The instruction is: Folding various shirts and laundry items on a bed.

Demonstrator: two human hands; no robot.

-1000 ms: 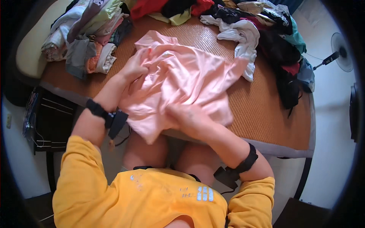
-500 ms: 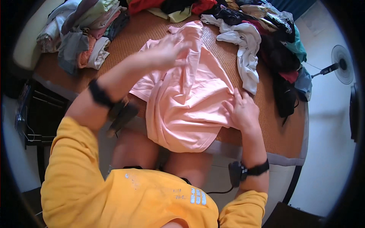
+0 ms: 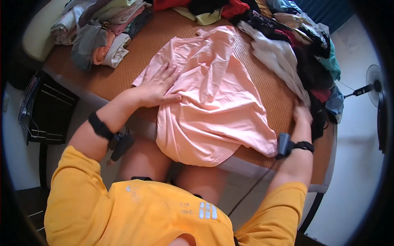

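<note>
A pink T-shirt (image 3: 217, 123) lies spread and wrinkled in front of me, its collar at the far side and its lower end over the near edge. My left hand (image 3: 158, 87) rests flat on the left part of the shirt, fingers stretched out. Off to the right, my right hand (image 3: 303, 115) has the near end of a white garment (image 3: 273, 53) in its closed fingers. That garment is drawn out long beside the dark clothes, and the hand is somewhat blurred.
The mat-covered surface (image 3: 119, 84) has a grey border. Folded clothes (image 3: 88, 37) are stacked at the far left. A heap of dark and coloured clothes (image 3: 312, 61) runs along the right. A fan (image 3: 374, 86) stands beyond it, and a dark rack (image 3: 51, 108) is at left.
My left hand came back from the shirt's upper part and settled flat on its left side. My right hand left the shirt's right edge and moved right; the white garment shifted right with it.
</note>
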